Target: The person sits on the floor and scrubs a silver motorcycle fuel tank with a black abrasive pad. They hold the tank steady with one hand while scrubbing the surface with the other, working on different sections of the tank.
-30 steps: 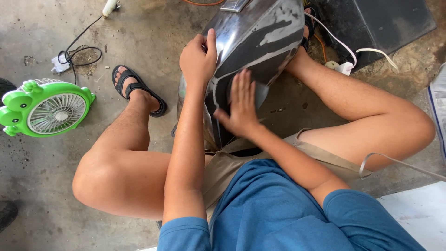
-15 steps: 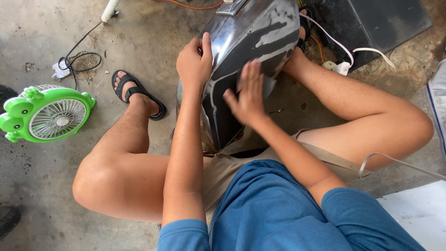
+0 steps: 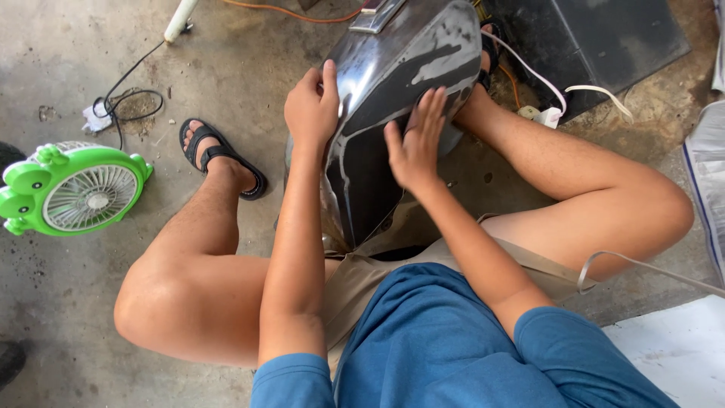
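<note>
Sitting far left on the concrete floor, a green frog-shaped fan, with a black cable coiled just beyond it. Next, a black sandal flat on the floor. Curled over the near left edge of a dark, bare-metal tank, left hand, thumb on top, fingers wrapped out of sight behind the rim. Standing tilted between the knees, that tank, its scuffed face turned up. Pressed flat on that face, right hand, fingers spread. Farther right, a white cord and a black panel.
</note>
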